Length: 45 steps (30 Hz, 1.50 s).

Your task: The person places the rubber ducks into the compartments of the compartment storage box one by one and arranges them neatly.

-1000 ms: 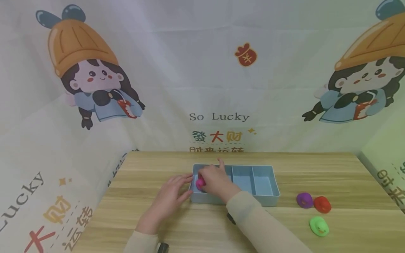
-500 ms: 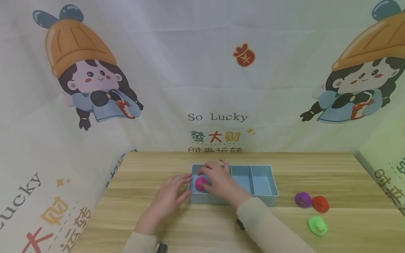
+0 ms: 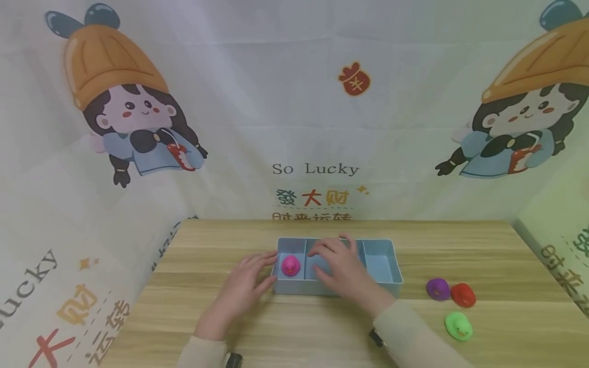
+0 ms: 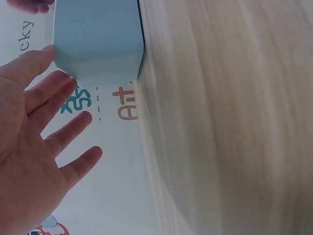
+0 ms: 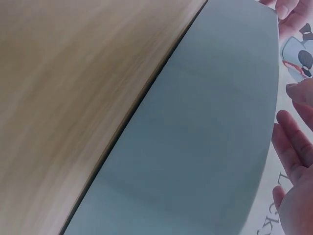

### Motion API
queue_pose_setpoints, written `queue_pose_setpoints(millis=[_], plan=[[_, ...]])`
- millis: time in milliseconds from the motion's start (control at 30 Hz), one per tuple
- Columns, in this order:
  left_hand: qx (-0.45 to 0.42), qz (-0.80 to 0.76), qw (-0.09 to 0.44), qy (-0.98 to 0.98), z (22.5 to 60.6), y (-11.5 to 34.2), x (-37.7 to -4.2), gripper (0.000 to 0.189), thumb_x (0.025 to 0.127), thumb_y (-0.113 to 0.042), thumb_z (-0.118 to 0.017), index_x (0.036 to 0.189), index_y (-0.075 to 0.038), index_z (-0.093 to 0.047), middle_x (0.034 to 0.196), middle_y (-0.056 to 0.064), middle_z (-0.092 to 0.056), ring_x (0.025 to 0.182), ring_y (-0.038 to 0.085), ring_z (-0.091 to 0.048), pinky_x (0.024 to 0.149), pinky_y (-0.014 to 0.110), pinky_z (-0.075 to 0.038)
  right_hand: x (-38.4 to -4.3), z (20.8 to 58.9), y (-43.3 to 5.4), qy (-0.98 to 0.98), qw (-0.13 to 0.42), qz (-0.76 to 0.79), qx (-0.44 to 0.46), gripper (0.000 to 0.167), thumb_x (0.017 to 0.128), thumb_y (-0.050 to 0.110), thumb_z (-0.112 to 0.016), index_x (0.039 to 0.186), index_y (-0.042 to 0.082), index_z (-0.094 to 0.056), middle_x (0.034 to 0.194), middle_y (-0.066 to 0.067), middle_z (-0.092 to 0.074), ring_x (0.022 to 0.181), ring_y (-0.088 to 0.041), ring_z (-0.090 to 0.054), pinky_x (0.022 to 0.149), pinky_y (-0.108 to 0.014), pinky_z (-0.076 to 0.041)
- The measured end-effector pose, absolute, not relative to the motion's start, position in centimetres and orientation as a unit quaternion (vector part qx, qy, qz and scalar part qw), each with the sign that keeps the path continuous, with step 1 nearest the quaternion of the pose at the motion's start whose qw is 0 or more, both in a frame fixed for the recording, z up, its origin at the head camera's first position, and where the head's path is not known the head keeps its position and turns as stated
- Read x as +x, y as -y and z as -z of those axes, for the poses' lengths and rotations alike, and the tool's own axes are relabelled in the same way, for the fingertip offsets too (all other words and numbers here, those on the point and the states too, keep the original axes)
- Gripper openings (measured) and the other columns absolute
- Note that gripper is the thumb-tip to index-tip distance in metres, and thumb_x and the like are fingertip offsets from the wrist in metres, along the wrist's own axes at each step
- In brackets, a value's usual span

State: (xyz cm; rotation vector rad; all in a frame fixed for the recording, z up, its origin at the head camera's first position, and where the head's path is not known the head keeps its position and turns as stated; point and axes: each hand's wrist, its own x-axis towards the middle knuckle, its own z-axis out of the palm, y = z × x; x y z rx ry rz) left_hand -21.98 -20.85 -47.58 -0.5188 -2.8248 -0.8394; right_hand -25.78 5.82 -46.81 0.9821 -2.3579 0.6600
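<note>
In the head view a blue-grey divided box [image 3: 338, 289] stands on the wooden table. A pink toy duck [image 3: 290, 266] sits in its leftmost compartment. My left hand [image 3: 246, 281] rests its fingertips against the box's left end, fingers straight; the left wrist view shows the thumb and fingertips right at the edge of the end wall [image 4: 98, 44]. Over the middle compartments hovers my right hand [image 3: 342, 266], fingers loosely bent and holding nothing. In the right wrist view, its spread fingers [image 5: 291, 139] show past the box's long front wall [image 5: 195, 122].
To the right of the box, a purple toy duck [image 3: 438, 289] and a red one [image 3: 463, 295] lie side by side, with a green toy duck [image 3: 458, 326] nearer the front. A printed cloth [image 3: 317, 128] hangs behind the table [image 3: 207, 240].
My right hand has let go of the pink duck and moved right, from the leftmost compartment to over the middle ones. The duck stays behind. My left hand keeps its place at the box.
</note>
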Motion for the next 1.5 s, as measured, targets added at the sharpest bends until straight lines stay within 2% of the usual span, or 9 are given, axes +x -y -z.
queue_pose_setpoints(millis=[533,800,1033,1267,1500], plan=[[-0.172,0.266,0.064,0.946,47.4,20.9,-22.1,0.05,0.097,-0.025,-0.072,0.143,-0.009,-0.06,0.155,0.006,-0.054,0.145,0.034,-0.046,0.123,0.059,-0.035,-23.9,46.7,-10.7,0.842,0.304,-0.267,0.356,0.03,0.077,0.01,-0.087,0.103,0.014,-0.072,0.11,-0.005,-0.073,0.108,-0.024,-0.066,0.105,-0.061,-0.033],[-0.176,0.264,0.076,0.945,47.5,20.6,-21.7,0.049,0.097,-0.023,-0.072,0.142,-0.009,-0.06,0.154,0.006,-0.056,0.144,0.034,-0.047,0.121,0.06,-0.037,-22.9,46.2,-12.9,0.813,0.338,-0.296,0.371,0.031,0.075,0.008,-0.083,0.103,0.014,-0.072,0.108,-0.002,-0.073,0.102,-0.023,-0.066,0.103,-0.058,-0.031],[-0.173,0.264,0.075,0.946,47.3,20.6,-21.8,0.049,0.097,-0.023,-0.072,0.142,-0.008,-0.06,0.155,0.005,-0.055,0.145,0.035,-0.046,0.121,0.06,-0.036,-21.7,45.5,-14.9,0.847,0.311,-0.277,0.33,0.035,0.075,0.007,-0.086,0.106,0.016,-0.073,0.11,-0.002,-0.073,0.105,-0.023,-0.066,0.105,-0.061,-0.03],[-0.17,0.266,0.067,0.946,47.2,20.6,-21.9,0.049,0.098,-0.023,-0.071,0.143,-0.008,-0.059,0.155,0.005,-0.054,0.146,0.035,-0.045,0.123,0.06,-0.035,-20.6,45.2,-16.7,0.894,0.268,-0.252,0.254,0.034,0.077,0.01,-0.088,0.107,0.016,-0.073,0.112,-0.003,-0.072,0.11,-0.029,-0.064,0.101,-0.056,-0.032],[-0.173,0.267,0.064,0.946,47.1,20.6,-21.9,0.049,0.098,-0.023,-0.071,0.142,-0.007,-0.06,0.155,0.007,-0.054,0.146,0.036,-0.044,0.123,0.06,-0.034,-20.2,45.2,-18.7,0.911,0.253,-0.248,0.211,0.037,0.077,0.011,-0.089,0.11,0.018,-0.073,0.117,-0.005,-0.072,0.114,-0.033,-0.063,0.101,-0.06,-0.032]])
